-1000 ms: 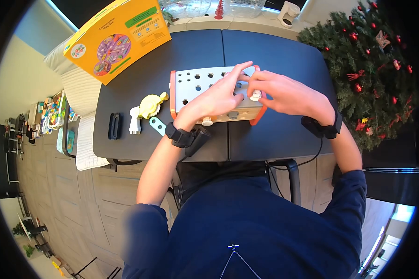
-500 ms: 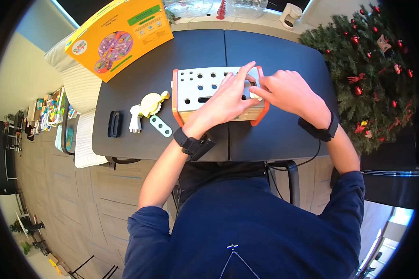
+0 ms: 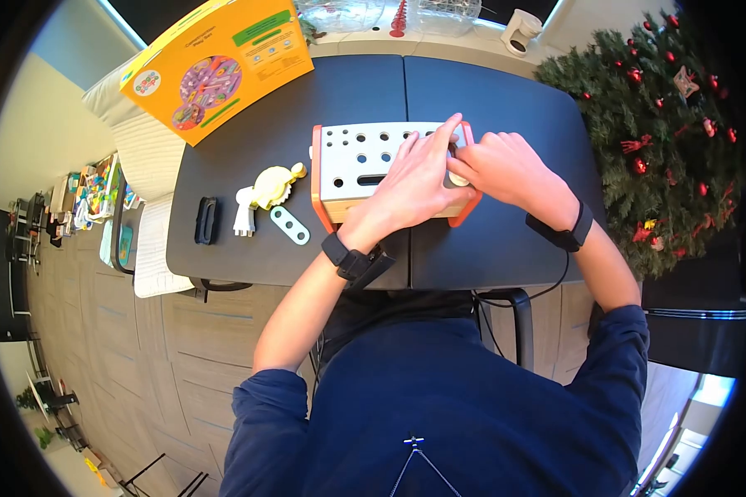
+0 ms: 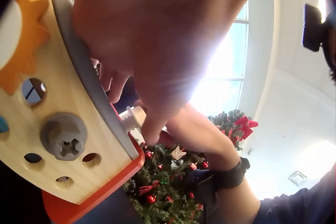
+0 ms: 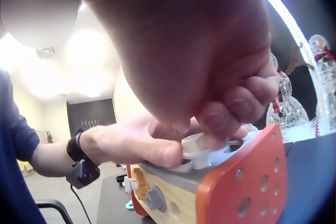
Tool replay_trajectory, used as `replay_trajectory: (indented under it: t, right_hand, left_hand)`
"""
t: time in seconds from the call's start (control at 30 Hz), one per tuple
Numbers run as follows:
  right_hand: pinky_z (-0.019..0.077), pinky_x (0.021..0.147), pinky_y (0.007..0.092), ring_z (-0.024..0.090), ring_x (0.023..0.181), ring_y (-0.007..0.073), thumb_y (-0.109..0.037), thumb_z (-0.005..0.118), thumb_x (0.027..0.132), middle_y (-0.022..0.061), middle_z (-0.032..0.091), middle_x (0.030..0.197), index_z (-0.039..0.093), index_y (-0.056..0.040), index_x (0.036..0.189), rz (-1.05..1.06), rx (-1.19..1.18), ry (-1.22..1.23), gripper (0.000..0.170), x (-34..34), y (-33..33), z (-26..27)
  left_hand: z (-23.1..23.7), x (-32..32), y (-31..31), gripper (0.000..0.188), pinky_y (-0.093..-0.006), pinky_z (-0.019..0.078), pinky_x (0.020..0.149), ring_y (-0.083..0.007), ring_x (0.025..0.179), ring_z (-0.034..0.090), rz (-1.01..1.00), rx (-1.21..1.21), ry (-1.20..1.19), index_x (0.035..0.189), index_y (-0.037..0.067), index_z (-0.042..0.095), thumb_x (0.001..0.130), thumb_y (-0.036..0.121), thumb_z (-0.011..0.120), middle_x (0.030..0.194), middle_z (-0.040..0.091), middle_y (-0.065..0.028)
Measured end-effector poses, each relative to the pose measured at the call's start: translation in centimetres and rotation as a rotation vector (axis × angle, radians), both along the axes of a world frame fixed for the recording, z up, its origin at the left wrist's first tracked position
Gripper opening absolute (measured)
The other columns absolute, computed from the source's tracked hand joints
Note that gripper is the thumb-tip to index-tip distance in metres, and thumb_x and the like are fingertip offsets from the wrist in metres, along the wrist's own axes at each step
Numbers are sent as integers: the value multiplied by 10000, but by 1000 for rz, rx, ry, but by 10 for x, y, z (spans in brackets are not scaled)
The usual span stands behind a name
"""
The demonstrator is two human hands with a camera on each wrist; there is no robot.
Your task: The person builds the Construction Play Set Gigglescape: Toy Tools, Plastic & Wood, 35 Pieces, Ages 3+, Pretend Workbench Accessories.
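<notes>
A toy workbench [image 3: 348, 174] with a pale, holed top and orange-red end panels stands on the table. My left hand [image 3: 419, 182] lies over its top, fingers extended, thumb beside a cream toy bolt [image 5: 195, 148] at the right end. With curled fingers, my right hand [image 3: 510, 170] pinches this bolt from above; its fingertips are partly hidden in the head view. On the bench's wooden side are a grey bolt [image 4: 64, 134] with a cross-shaped recess and an orange gear [image 4: 26, 40]. A red end panel [image 5: 247, 182] shows close below the right hand.
Left of the workbench lie a yellow-green toy piece [image 3: 273, 186], a white piece [image 3: 244, 213], a mint strip with holes [image 3: 290, 225] and a black holder [image 3: 207, 220]. A large yellow box [image 3: 220, 70] stands behind them. A decorated Christmas tree [image 3: 646, 132] is at the right.
The right hand has turned at the wrist, its fingers curling more tightly over the bolt. My left hand has shifted slightly right, its thumb now beside the bolt.
</notes>
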State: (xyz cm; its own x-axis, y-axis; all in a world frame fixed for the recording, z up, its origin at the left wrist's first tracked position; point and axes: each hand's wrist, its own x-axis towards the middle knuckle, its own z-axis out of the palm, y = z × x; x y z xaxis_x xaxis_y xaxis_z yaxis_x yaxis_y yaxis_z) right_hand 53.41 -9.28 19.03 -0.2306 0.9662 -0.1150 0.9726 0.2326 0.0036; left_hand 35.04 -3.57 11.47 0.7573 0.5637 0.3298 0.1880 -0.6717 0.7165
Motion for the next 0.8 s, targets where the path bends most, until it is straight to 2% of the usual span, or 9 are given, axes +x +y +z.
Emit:
replay_trajectory:
  t: [0.07, 0.17, 0.27, 0.37, 0.4, 0.5, 0.6, 0.7, 0.8]
  right_hand:
    - [572, 619, 493, 716, 665, 425, -421, 582, 1092, 195, 723, 731, 749, -37, 876, -30, -16, -73, 471, 1, -3, 0]
    - [585, 700, 489, 735, 762, 402, -361, 599, 1090, 187, 739, 842, 755, -38, 953, -131, -115, -124, 384, -2, -4, 22]
    - [580, 794, 472, 728, 900, 382, -258, 612, 1071, 165, 723, 998, 722, -30, 1025, 133, 15, 390, 257, 11, -9, 20]
    - [563, 850, 446, 696, 1002, 371, -182, 616, 1043, 140, 681, 1107, 679, -24, 1079, 285, -45, 518, 174, 15, -8, 0]
    - [566, 826, 465, 701, 941, 402, -178, 619, 1027, 154, 704, 1029, 657, -22, 1078, 389, 76, 485, 169, 18, -6, -11]
    - [581, 768, 483, 715, 844, 421, -233, 625, 1047, 175, 718, 901, 687, -34, 1042, 134, -58, 397, 208, 9, -3, -2]
    - [584, 694, 497, 712, 748, 437, -298, 624, 1069, 194, 707, 784, 718, -47, 1000, -11, -11, 137, 277, 3, -4, -5]
    - [582, 656, 496, 712, 712, 434, -347, 612, 1088, 194, 702, 745, 742, -58, 960, -20, -83, -48, 342, 0, -4, 7]
    - [582, 692, 496, 722, 766, 434, -311, 628, 1071, 182, 723, 831, 717, -51, 1011, -41, -20, 64, 281, 0, -8, 15]
  left_hand:
    - [-3, -1, 2, 976, -511, 377, 1247, -424, 1453, 489, -11, -64, -26, 1716, 76, 199, 912, 48, 752, 1518, 577, -250]
    - [-6, -7, 11, 969, -517, 369, 1253, -430, 1471, 477, -116, -149, -60, 1716, 73, 200, 907, 13, 729, 1539, 563, -244]
    - [-3, -12, 19, 974, -517, 362, 1259, -433, 1491, 462, -160, -297, -78, 1717, 73, 201, 900, 20, 729, 1563, 540, -245]
    - [1, -9, 13, 1005, -513, 365, 1256, -442, 1479, 469, -115, -182, -32, 1715, 57, 198, 893, 79, 775, 1571, 523, -255]
    - [1, -7, 11, 1016, -513, 367, 1252, -444, 1466, 476, -100, -140, -39, 1714, 50, 198, 889, 97, 790, 1561, 530, -257]
    - [4, -4, 3, 1045, -514, 372, 1242, -449, 1424, 498, -50, -64, -24, 1709, 28, 199, 880, 138, 826, 1533, 550, -260]
    - [14, -2, -4, 1055, -517, 376, 1232, -450, 1385, 514, 2, -60, 17, 1707, 18, 198, 874, 135, 835, 1508, 569, -258]
    - [1, -1, -2, 1065, -519, 379, 1227, -453, 1376, 515, 5, -48, -19, 1713, 25, 174, 866, 95, 816, 1504, 572, -260]
    - [-6, -4, 10, 1080, -512, 376, 1234, -457, 1404, 501, -81, -88, -38, 1719, 35, 144, 855, 54, 790, 1531, 547, -268]
